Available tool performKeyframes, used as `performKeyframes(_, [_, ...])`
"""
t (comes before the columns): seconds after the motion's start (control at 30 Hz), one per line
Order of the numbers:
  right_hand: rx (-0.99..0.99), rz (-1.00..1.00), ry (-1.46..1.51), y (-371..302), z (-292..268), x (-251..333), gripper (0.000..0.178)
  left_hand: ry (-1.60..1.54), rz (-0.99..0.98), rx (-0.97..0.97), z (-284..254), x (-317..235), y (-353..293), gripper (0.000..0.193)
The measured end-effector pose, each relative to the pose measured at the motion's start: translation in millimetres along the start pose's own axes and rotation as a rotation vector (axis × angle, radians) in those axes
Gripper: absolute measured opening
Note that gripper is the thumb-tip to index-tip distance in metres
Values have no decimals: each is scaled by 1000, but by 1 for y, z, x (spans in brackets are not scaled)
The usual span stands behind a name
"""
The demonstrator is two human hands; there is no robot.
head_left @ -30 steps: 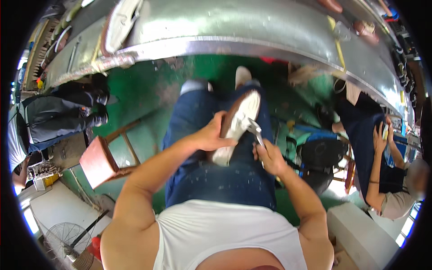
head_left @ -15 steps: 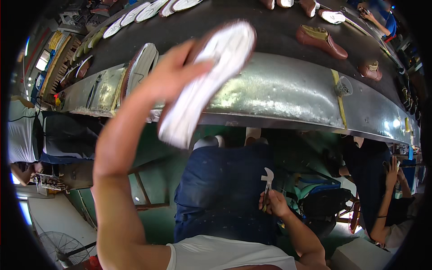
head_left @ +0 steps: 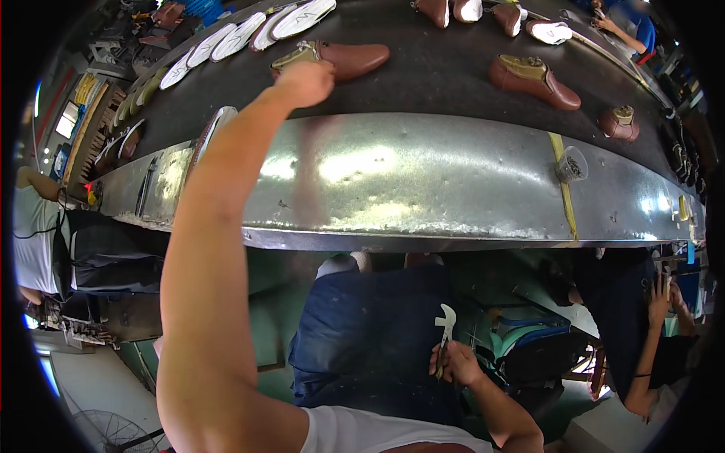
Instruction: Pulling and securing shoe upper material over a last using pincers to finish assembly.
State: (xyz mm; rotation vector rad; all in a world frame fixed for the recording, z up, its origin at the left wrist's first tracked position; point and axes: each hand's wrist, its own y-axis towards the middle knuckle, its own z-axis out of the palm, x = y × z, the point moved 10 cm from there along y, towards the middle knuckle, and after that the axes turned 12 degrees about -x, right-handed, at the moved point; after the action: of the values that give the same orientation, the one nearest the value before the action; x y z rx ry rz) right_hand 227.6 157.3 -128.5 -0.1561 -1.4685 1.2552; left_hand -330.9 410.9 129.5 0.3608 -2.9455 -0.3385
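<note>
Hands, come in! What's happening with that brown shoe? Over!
Left hand at brown shoe, grip unclear. Right hand gripping metal tool. Shoe on dark tabletop; white soles close by.

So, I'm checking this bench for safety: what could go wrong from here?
The right hand holds a metal tool above the dark trousers; if it slipped, it might hit the thighs. The left hand is at a brown shoe on the table, and its forearm might knock the sole-up shoe near the front edge. The small cup there could also tip if bumped.
</note>
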Motion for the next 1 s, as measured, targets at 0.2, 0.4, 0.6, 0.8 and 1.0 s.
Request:
performKeyframes(0.2, [77, -8, -4, 8, 10, 5, 50, 191, -540, 394, 0, 252, -145, 85])
performKeyframes(0.4, [42, -46, -30, 2, 14, 2, 49, -999, -902, 255, -32, 191, -209, 81])
performKeyframes(0.6, [-18, -48, -94, -12, 14, -7, 48, -1819, -570, -12, -84, -1, -317, 78])
performKeyframes(0.8, [113, -292, -160, -60, 66, 47, 30, -1748, -585, -129, -26, -158, -430, 78])
performKeyframes(1.0, [140, -359, -596, -110, 118, 67, 32, -1805, -502, -57, -24, -180, -439, 64])
